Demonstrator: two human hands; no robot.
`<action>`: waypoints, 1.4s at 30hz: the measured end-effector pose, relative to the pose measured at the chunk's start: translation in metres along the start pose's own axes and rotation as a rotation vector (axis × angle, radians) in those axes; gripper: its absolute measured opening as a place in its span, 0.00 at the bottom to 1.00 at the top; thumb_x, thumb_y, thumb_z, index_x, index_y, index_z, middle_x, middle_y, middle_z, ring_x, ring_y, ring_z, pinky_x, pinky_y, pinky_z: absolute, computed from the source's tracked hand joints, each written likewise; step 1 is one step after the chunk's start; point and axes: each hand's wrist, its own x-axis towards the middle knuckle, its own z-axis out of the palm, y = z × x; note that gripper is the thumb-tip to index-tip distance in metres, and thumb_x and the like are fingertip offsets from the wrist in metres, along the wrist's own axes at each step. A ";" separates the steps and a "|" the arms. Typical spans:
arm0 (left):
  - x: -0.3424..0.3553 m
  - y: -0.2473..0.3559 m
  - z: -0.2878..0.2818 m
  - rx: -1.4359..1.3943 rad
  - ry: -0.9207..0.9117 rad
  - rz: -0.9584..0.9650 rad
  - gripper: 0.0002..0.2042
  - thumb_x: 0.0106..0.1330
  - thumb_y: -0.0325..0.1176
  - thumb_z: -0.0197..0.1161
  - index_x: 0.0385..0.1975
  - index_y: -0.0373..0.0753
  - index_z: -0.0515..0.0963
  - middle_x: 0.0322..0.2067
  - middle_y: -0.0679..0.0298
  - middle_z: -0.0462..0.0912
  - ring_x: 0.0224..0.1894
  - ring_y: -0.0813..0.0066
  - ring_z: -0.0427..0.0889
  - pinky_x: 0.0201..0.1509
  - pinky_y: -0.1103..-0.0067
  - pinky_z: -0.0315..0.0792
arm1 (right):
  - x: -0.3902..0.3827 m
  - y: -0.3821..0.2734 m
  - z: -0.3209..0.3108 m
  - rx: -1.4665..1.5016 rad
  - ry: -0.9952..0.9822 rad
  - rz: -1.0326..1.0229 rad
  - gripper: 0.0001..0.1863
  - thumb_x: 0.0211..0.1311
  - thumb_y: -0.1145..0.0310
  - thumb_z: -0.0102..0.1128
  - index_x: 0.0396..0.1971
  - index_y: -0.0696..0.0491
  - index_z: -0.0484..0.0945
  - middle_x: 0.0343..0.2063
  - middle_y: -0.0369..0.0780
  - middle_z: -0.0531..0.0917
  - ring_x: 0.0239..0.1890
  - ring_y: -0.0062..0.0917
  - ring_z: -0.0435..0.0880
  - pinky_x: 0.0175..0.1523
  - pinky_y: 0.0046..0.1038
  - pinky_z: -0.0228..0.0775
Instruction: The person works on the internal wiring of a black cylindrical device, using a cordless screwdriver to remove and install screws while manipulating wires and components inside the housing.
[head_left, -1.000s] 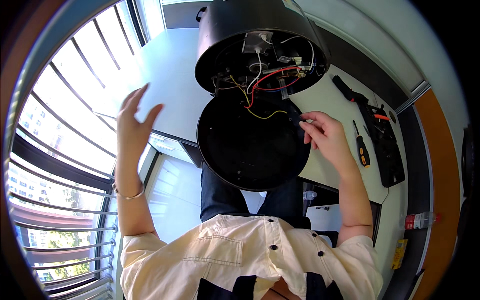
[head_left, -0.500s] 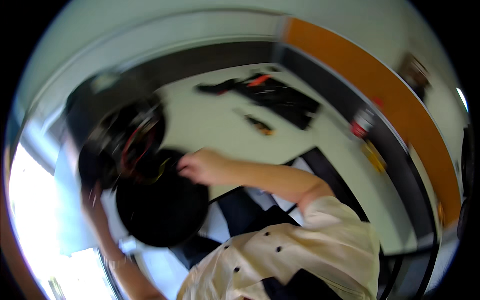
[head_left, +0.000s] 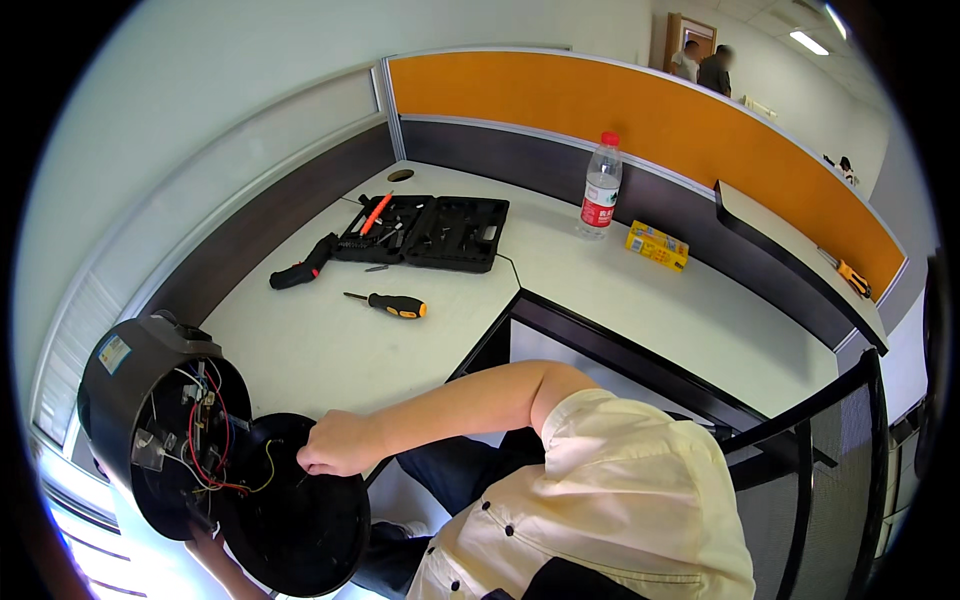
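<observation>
A dark cylindrical appliance [head_left: 110, 390] lies on its side at the lower left, its open end showing red, white and yellow wires [head_left: 215, 430]. A round black lid [head_left: 300, 540] hangs below it, joined by wires. My right hand [head_left: 335, 445] is pinched at the lid's upper part, on something too small to make out. My left hand [head_left: 205, 545] is low beside the appliance, near where it meets the lid, its fingers mostly hidden.
On the white desk [head_left: 260, 340] are a screwdriver [head_left: 397, 306], a black powered driver [head_left: 300, 273], an open toolkit [head_left: 465, 230], a bottle [head_left: 601, 195] and a yellow box [head_left: 656, 245]. Another screwdriver [head_left: 853, 277] rests on a shelf. Two people [head_left: 714, 70] stand beyond the orange partition.
The view has swung right toward the desk and partition. My left hand, earlier open in the air, has come to the appliance. My right hand stays at the lid.
</observation>
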 end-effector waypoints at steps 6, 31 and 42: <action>-0.019 -0.010 0.006 -0.083 -0.025 -0.031 0.18 0.56 0.29 0.52 0.46 0.29 0.68 0.39 0.52 0.76 0.35 0.61 0.76 0.32 0.65 0.76 | -0.016 0.006 -0.010 0.002 -0.037 0.012 0.08 0.55 0.62 0.51 0.27 0.48 0.78 0.22 0.39 0.80 0.28 0.36 0.79 0.33 0.37 0.70; -0.085 0.028 -0.003 -0.020 -0.101 0.059 0.16 0.61 0.33 0.57 0.47 0.34 0.72 0.36 0.58 0.80 0.38 0.71 0.81 0.36 0.81 0.77 | -0.029 0.026 -0.068 0.571 0.135 0.645 0.12 0.59 0.73 0.53 0.43 0.58 0.74 0.17 0.34 0.75 0.17 0.12 0.67 0.22 0.14 0.57; -0.143 0.025 -0.004 0.616 0.431 0.859 0.07 0.48 0.28 0.68 0.16 0.36 0.75 0.29 0.64 0.78 0.29 0.68 0.78 0.30 0.77 0.72 | -0.020 0.003 -0.057 0.273 0.154 0.483 0.09 0.59 0.73 0.53 0.39 0.57 0.75 0.16 0.35 0.78 0.14 0.15 0.70 0.21 0.18 0.61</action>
